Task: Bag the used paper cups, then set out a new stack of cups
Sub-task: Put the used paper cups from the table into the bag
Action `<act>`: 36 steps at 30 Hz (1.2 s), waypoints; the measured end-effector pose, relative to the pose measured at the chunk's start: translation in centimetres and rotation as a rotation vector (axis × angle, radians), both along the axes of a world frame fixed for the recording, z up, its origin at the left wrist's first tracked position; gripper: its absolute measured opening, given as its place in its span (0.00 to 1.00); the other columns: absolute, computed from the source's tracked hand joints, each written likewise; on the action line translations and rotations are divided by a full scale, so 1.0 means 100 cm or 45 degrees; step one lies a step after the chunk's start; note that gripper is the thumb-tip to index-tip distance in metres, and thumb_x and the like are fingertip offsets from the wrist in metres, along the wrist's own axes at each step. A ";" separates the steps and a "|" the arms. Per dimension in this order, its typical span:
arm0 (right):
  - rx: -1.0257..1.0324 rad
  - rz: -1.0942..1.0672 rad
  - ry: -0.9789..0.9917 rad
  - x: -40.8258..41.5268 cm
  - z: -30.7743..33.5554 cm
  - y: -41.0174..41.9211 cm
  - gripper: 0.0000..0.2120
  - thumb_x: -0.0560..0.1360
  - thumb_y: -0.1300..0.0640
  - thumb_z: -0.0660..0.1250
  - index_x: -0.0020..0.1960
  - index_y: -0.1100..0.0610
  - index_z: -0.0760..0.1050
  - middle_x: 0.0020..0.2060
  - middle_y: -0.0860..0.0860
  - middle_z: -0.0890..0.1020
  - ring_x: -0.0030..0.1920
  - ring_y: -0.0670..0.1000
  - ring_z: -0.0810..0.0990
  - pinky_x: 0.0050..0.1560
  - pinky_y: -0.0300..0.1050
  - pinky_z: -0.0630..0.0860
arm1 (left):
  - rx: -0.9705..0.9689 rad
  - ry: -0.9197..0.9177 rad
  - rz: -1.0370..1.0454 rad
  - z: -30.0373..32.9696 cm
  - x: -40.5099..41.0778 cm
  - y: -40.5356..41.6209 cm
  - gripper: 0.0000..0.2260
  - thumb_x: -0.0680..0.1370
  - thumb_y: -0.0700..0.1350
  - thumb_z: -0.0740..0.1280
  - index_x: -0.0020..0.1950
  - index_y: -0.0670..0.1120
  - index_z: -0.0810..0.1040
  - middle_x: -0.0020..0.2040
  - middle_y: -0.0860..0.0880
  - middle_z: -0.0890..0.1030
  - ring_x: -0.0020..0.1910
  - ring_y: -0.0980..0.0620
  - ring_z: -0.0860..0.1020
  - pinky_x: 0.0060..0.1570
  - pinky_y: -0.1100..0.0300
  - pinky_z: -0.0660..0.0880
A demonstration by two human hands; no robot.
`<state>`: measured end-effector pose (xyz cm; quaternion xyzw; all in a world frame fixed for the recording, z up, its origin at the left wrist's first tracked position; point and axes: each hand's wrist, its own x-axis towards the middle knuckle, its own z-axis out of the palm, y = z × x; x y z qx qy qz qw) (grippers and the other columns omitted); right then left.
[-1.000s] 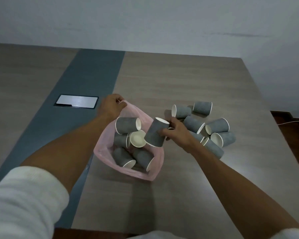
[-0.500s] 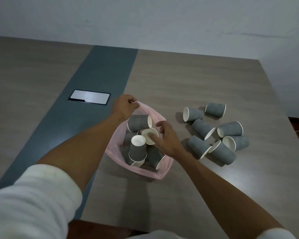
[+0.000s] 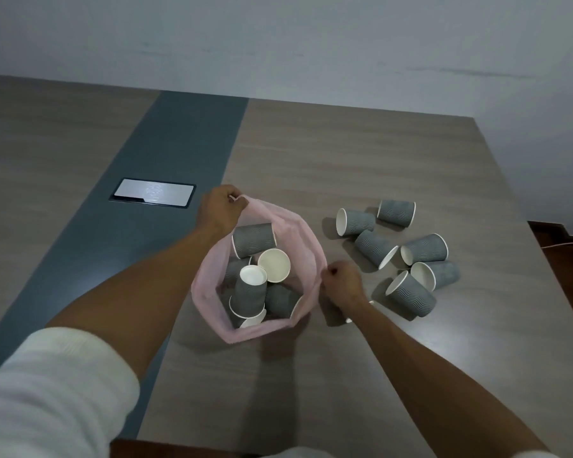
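on the worktop (image 3: 344, 153) sits the pink bag (image 3: 306, 239), several grey cups (image 3: 253, 240) inside, left hand (image 3: 219, 208) pinching its far rim, right hand (image 3: 342, 283) gripping its near-right rim, loose cups (image 3: 424, 248) lying right of the bag.

White sleeves (image 3: 47, 391) pushed up, forearms bare.

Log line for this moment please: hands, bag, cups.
left hand: grips pink bag far rim | right hand: pinches near-right rim | bag: open, cups inside | loose cups: lying on table, right of bag
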<state>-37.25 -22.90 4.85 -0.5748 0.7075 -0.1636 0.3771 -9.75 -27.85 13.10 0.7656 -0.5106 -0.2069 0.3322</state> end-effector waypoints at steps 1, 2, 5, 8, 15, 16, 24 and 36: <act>-0.038 -0.041 -0.042 -0.001 0.011 -0.011 0.12 0.75 0.62 0.65 0.36 0.63 0.81 0.31 0.56 0.84 0.33 0.56 0.82 0.35 0.44 0.76 | -0.012 0.003 0.033 0.001 0.001 -0.001 0.07 0.78 0.46 0.71 0.50 0.44 0.85 0.45 0.46 0.83 0.44 0.48 0.78 0.45 0.62 0.68; -0.077 -0.073 -0.114 -0.002 0.022 -0.023 0.11 0.74 0.62 0.65 0.35 0.62 0.81 0.30 0.55 0.84 0.30 0.54 0.80 0.34 0.45 0.76 | -0.021 0.005 0.067 0.002 0.001 -0.002 0.07 0.78 0.45 0.70 0.51 0.43 0.84 0.45 0.46 0.84 0.44 0.48 0.77 0.44 0.62 0.67; -0.206 -0.124 -0.293 -0.005 0.063 -0.058 0.10 0.71 0.62 0.67 0.31 0.58 0.80 0.26 0.56 0.81 0.25 0.50 0.74 0.30 0.42 0.71 | -0.036 0.002 0.164 0.006 0.003 -0.004 0.07 0.78 0.46 0.70 0.50 0.44 0.84 0.44 0.46 0.83 0.46 0.45 0.79 0.45 0.61 0.69; -0.340 -0.186 -0.430 -0.007 0.098 -0.097 0.08 0.70 0.62 0.68 0.32 0.59 0.80 0.23 0.52 0.79 0.22 0.48 0.73 0.27 0.40 0.70 | -0.044 -0.009 0.238 0.013 0.005 -0.008 0.07 0.77 0.48 0.69 0.49 0.45 0.84 0.46 0.44 0.85 0.50 0.41 0.79 0.48 0.58 0.72; -0.318 -0.032 -0.221 -0.026 0.100 -0.141 0.09 0.77 0.61 0.65 0.45 0.60 0.84 0.34 0.55 0.85 0.30 0.50 0.80 0.33 0.42 0.76 | -0.027 -0.041 0.277 0.010 -0.007 -0.005 0.08 0.79 0.46 0.68 0.51 0.43 0.82 0.48 0.42 0.84 0.49 0.40 0.80 0.47 0.58 0.71; -0.268 -0.014 -0.194 -0.029 0.090 -0.139 0.10 0.78 0.59 0.64 0.49 0.60 0.83 0.38 0.57 0.86 0.32 0.51 0.82 0.37 0.44 0.79 | -0.022 -0.045 0.275 0.005 -0.012 -0.002 0.07 0.79 0.46 0.68 0.51 0.43 0.82 0.49 0.41 0.84 0.50 0.40 0.80 0.47 0.58 0.71; -0.180 0.412 0.327 -0.045 0.056 -0.052 0.24 0.72 0.37 0.57 0.45 0.57 0.77 0.42 0.56 0.83 0.45 0.61 0.82 0.46 0.50 0.77 | -0.092 -0.055 0.310 -0.005 -0.036 0.017 0.07 0.81 0.47 0.64 0.51 0.44 0.75 0.52 0.41 0.82 0.50 0.39 0.78 0.49 0.50 0.74; 0.567 0.566 0.185 -0.039 0.007 0.028 0.40 0.66 0.45 0.77 0.68 0.58 0.60 0.50 0.53 0.79 0.38 0.54 0.83 0.31 0.44 0.78 | -0.031 -0.092 0.336 -0.010 -0.054 0.040 0.09 0.82 0.50 0.61 0.54 0.45 0.74 0.49 0.43 0.80 0.49 0.39 0.78 0.49 0.49 0.76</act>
